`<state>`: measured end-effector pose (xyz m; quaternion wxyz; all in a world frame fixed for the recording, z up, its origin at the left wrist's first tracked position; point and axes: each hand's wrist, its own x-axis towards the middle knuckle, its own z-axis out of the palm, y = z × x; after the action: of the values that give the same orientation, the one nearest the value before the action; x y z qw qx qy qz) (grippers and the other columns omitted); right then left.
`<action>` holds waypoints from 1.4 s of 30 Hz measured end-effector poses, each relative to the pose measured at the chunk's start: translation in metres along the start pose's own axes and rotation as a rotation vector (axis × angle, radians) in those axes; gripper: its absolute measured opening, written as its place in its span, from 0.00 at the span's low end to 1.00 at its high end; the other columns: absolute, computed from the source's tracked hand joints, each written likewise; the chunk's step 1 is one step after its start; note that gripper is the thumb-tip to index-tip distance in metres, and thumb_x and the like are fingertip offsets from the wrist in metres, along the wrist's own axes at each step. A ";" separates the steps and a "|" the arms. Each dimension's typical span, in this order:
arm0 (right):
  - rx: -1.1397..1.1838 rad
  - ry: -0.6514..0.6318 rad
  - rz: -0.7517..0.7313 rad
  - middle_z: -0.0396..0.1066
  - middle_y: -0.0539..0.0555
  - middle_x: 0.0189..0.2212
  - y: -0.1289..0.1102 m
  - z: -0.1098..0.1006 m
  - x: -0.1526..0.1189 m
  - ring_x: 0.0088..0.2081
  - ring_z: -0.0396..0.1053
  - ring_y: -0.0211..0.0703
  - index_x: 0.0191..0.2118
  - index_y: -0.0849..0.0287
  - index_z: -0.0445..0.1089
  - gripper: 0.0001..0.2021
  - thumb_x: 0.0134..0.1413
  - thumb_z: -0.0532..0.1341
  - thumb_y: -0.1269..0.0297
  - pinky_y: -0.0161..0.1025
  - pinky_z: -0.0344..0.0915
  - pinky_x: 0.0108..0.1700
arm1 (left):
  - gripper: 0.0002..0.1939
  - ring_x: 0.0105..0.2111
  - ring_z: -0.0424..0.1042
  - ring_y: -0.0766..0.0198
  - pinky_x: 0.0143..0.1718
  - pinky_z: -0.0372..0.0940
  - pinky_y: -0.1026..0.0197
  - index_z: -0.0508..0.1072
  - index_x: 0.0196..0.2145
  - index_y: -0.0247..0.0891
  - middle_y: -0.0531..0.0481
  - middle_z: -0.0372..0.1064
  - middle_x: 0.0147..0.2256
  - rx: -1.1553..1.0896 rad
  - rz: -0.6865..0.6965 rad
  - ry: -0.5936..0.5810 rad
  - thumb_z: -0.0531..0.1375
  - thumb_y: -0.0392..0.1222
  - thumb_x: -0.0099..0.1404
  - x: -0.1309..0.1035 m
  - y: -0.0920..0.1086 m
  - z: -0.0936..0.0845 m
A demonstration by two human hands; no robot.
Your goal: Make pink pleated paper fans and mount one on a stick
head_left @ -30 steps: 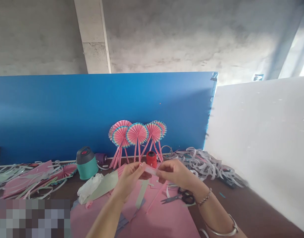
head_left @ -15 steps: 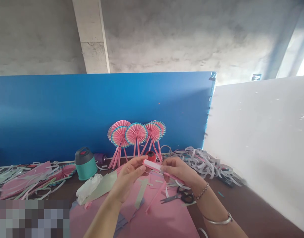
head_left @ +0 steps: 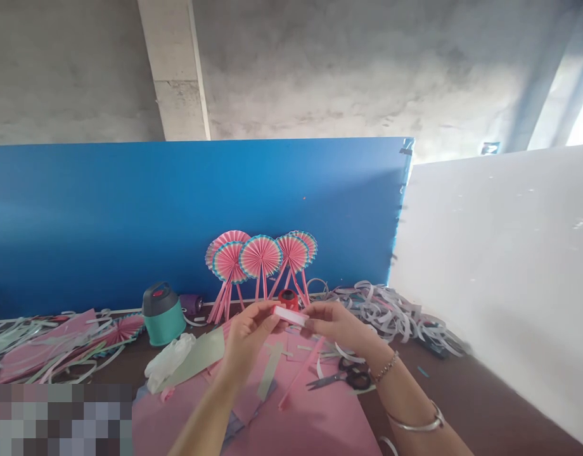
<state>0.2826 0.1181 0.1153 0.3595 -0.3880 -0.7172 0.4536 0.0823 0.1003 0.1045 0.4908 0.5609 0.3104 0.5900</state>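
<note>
A folded pink paper strip (head_left: 291, 316) with a white face is held up level between my two hands. My left hand (head_left: 246, 335) pinches its left end between thumb and fingers. The right end sits in the closed fingers of my right hand (head_left: 336, 326), which hide part of it. Beneath them, large pink paper sheets (head_left: 320, 421) cover the work surface, with a narrow pink strip (head_left: 296, 380) and a pale green strip (head_left: 271, 370) on top. Black-handled scissors (head_left: 327, 380) lie partly opened below my right hand.
Several pink pleated paper fans (head_left: 262, 256) lean against the blue panel (head_left: 130, 215). A teal container (head_left: 163, 323), a white plastic bag (head_left: 170, 364) and a red round object (head_left: 288, 299) stand nearby. Curled white strips (head_left: 381, 310) are heaped right; paper scraps (head_left: 49, 348) lie left.
My left hand has shifted slightly right and my right hand slightly left, closer together along the pink strip. Both keep hold of it.
</note>
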 end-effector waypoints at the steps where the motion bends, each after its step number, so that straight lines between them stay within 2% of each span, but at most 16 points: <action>1: -0.071 0.070 -0.040 0.74 0.55 0.34 -0.002 0.002 0.000 0.36 0.71 0.44 0.40 0.61 0.70 0.15 0.51 0.61 0.56 0.41 0.65 0.41 | 0.15 0.33 0.75 0.61 0.39 0.70 0.59 0.75 0.39 0.36 0.46 0.76 0.36 0.039 0.037 0.007 0.65 0.46 0.56 0.000 -0.001 0.000; 4: -0.388 0.416 -0.285 0.67 0.58 0.48 -0.015 0.012 -0.006 0.51 0.63 0.49 0.49 0.57 0.66 0.18 0.51 0.61 0.60 0.47 0.59 0.52 | 0.13 0.37 0.75 0.59 0.39 0.69 0.59 0.74 0.40 0.37 0.46 0.75 0.38 0.200 0.139 0.066 0.62 0.45 0.59 -0.002 -0.001 0.000; 6: -0.598 0.613 -0.453 0.65 0.58 0.49 -0.025 0.022 -0.014 0.53 0.60 0.51 0.46 0.56 0.67 0.14 0.53 0.59 0.64 0.50 0.55 0.54 | 0.11 0.38 0.75 0.58 0.39 0.69 0.60 0.74 0.41 0.39 0.46 0.75 0.39 0.314 0.193 0.104 0.61 0.44 0.61 -0.005 0.000 0.000; 8: -0.736 0.684 -0.563 0.66 0.57 0.44 -0.035 0.033 -0.023 0.49 0.61 0.51 0.42 0.55 0.68 0.09 0.54 0.57 0.68 0.50 0.56 0.51 | 0.10 0.38 0.74 0.59 0.39 0.68 0.61 0.74 0.42 0.41 0.48 0.75 0.39 0.416 0.253 0.105 0.59 0.43 0.62 -0.008 0.003 0.001; 10: -0.809 0.704 -0.626 0.67 0.54 0.39 -0.042 0.043 -0.030 0.43 0.63 0.48 0.37 0.54 0.70 0.07 0.55 0.56 0.69 0.48 0.56 0.46 | 0.09 0.37 0.74 0.61 0.39 0.67 0.62 0.74 0.42 0.44 0.50 0.74 0.39 0.516 0.330 0.091 0.58 0.41 0.64 -0.010 0.005 0.002; 12: -0.806 0.692 -0.652 0.69 0.53 0.35 -0.043 0.050 -0.032 0.39 0.64 0.46 0.34 0.54 0.71 0.07 0.56 0.56 0.69 0.45 0.56 0.43 | 0.09 0.37 0.73 0.62 0.40 0.66 0.63 0.75 0.42 0.46 0.51 0.74 0.39 0.607 0.404 0.090 0.58 0.39 0.64 -0.012 0.006 0.003; 15: -0.666 0.603 -0.610 0.71 0.53 0.32 -0.039 0.053 -0.026 0.37 0.66 0.44 0.34 0.55 0.71 0.08 0.58 0.55 0.69 0.43 0.59 0.41 | 0.10 0.37 0.73 0.61 0.40 0.65 0.62 0.75 0.42 0.47 0.50 0.75 0.39 0.682 0.469 0.084 0.58 0.38 0.64 -0.013 0.006 0.003; 21: -0.213 0.357 -0.289 0.71 0.51 0.28 -0.038 0.042 -0.016 0.33 0.67 0.41 0.29 0.57 0.71 0.08 0.55 0.59 0.61 0.37 0.63 0.38 | 0.10 0.35 0.74 0.60 0.35 0.66 0.63 0.76 0.42 0.46 0.50 0.76 0.36 0.680 0.516 -0.008 0.61 0.39 0.62 -0.015 0.006 -0.003; 25: -0.119 0.277 -0.222 0.71 0.51 0.28 -0.045 0.039 -0.019 0.33 0.67 0.41 0.27 0.57 0.71 0.09 0.54 0.60 0.59 0.37 0.63 0.39 | 0.09 0.34 0.74 0.61 0.34 0.67 0.64 0.76 0.41 0.46 0.50 0.76 0.35 0.662 0.531 -0.034 0.63 0.39 0.61 -0.017 0.008 -0.005; 42: -0.121 0.242 -0.204 0.72 0.50 0.27 -0.044 0.033 -0.019 0.33 0.68 0.40 0.25 0.57 0.73 0.08 0.50 0.62 0.61 0.36 0.64 0.37 | 0.08 0.34 0.74 0.62 0.34 0.68 0.64 0.76 0.39 0.44 0.49 0.76 0.34 0.687 0.572 -0.072 0.63 0.37 0.61 -0.018 0.009 -0.004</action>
<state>0.2521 0.0761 0.1418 0.4634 -0.3857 -0.7305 0.3207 0.0743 0.0814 0.1059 0.1038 0.7749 0.3032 0.5448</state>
